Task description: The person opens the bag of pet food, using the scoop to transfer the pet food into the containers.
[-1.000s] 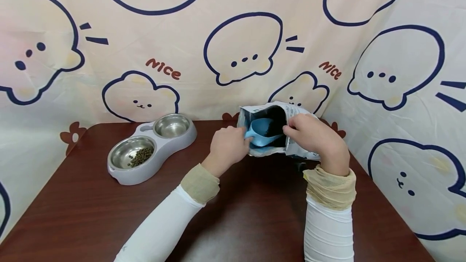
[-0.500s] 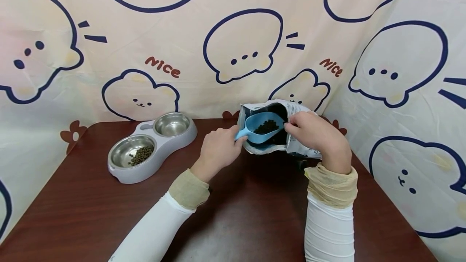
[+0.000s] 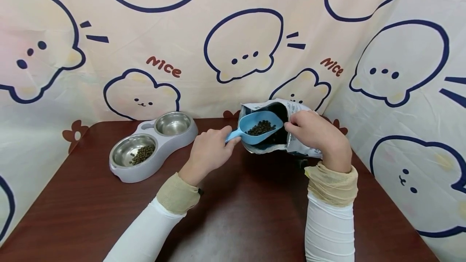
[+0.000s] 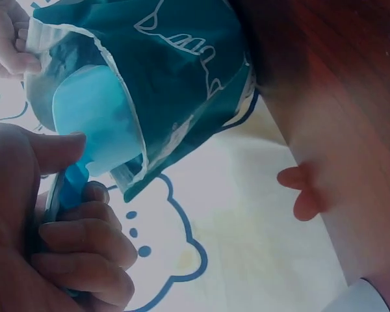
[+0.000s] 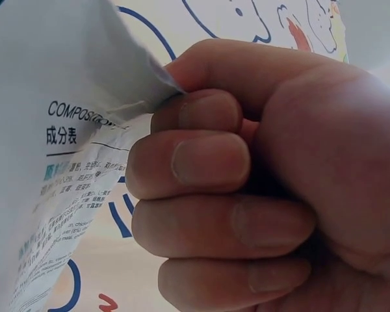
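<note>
My left hand (image 3: 210, 151) grips the handle of a blue scoop (image 3: 247, 122), fingers curled round it. Brown kibble (image 3: 261, 127) lies in the scoop, whose bowl overlaps the open mouth of a pet food bag (image 3: 302, 145) in the head view. From the left wrist, the bag's side (image 4: 175, 71) looks teal with white line drawings, and the scoop's underside (image 4: 94, 114) faces the camera. My right hand (image 3: 316, 132) pinches the rim of the bag between thumb and index finger; printed text (image 5: 65, 133) shows on the white panel beside it.
Left on the brown table (image 3: 233, 217) stands a grey double feeder (image 3: 160, 151) with two steel bowls. Its nearer bowl (image 3: 120, 153) holds some kibble; the farther bowl (image 3: 172, 123) shows bare metal. A patterned cloth (image 3: 204, 96) hangs behind and to the right.
My left hand has drawn the scoop back to the left and up out of the bag's mouth, bringing kibble into sight. The right hand stays almost still at the bag's rim.
</note>
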Demonstrator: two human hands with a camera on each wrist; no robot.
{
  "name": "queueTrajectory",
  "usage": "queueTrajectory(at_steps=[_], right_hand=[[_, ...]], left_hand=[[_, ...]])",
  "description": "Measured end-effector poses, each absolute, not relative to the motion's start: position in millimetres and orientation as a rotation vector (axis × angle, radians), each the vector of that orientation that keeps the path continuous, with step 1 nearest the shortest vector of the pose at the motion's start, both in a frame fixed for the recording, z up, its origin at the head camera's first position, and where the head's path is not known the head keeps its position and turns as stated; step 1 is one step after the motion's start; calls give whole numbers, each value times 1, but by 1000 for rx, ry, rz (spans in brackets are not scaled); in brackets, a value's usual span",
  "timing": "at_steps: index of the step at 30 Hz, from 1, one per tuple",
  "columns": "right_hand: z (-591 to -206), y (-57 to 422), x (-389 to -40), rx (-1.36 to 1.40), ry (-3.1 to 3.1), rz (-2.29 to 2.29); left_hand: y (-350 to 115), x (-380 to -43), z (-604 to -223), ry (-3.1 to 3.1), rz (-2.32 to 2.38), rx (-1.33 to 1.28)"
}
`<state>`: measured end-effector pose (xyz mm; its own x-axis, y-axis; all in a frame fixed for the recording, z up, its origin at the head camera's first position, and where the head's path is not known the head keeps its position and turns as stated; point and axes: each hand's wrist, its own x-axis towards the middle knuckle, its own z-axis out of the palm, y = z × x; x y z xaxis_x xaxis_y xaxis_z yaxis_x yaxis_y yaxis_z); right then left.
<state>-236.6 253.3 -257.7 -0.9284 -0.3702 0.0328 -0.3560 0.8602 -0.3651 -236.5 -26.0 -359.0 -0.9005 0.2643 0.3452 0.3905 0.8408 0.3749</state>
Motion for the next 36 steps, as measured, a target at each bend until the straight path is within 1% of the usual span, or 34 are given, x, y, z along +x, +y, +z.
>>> queueTrajectory(at_steps=[9,16,22,31,36], right_hand=[[-258,255,-237,-587,2995,-572],[-257,255,-238,-577,2999,-572],[-258,256,-238,-569,3004,-561],[-258,257,-237,-563,3002,-581],[-257,255,-237,-559,3000,-587]], left_hand=[[-36,-231,-354,-2691,-659,-535],[-56,-224,-348,-2657,-664,-581],[-73,-219,-345,-2645,-579,-594],[-102,-206,-359,-2637,-534,-517],[-123,-200,-359,-2669,-520,-460]])
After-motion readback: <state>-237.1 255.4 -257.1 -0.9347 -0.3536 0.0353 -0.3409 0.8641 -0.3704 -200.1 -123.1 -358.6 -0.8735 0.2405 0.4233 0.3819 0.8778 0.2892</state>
